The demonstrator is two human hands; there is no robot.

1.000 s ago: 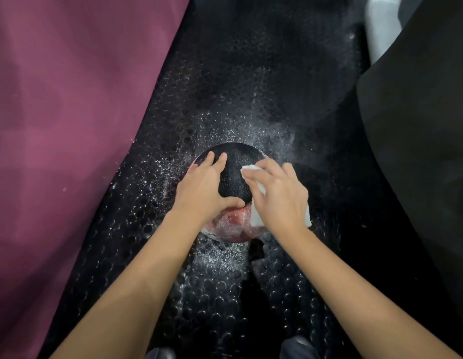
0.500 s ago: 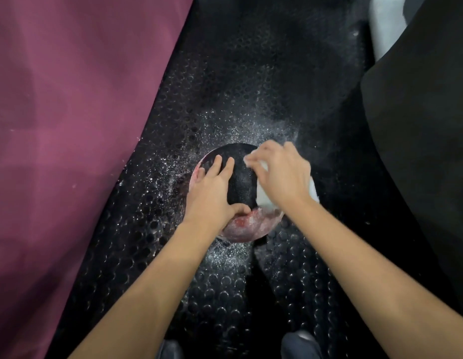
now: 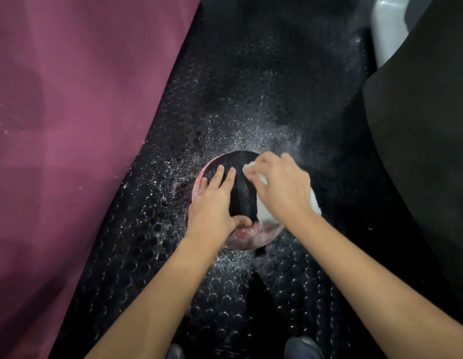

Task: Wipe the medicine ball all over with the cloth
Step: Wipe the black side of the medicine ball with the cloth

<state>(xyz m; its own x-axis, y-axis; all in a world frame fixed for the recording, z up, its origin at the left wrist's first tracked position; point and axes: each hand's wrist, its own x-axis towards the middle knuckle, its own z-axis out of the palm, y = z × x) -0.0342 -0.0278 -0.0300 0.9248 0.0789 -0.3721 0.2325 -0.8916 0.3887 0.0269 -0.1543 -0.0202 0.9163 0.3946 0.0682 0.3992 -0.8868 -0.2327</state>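
Note:
The medicine ball (image 3: 242, 195) is black with a red panel near me and sits on the black studded floor mat (image 3: 225, 99). My left hand (image 3: 214, 203) lies flat on the ball's left side, fingers straight and spread, thumb on the near face. My right hand (image 3: 279, 187) presses a white cloth (image 3: 262, 211) against the ball's right side, fingers curled over it. Part of the cloth sticks out under my wrist and at my fingertips. Both hands hide much of the ball.
White droplets or powder speckle the mat around the ball. A maroon padded surface (image 3: 70, 125) fills the left side. A black pad (image 3: 427, 151) lies to the right, with a white object (image 3: 388, 24) at the top right. My shoe tips (image 3: 302, 348) show at the bottom.
My right hand has slid the cloth from the ball's near right side up toward its far top. My left hand stayed on the ball's left side.

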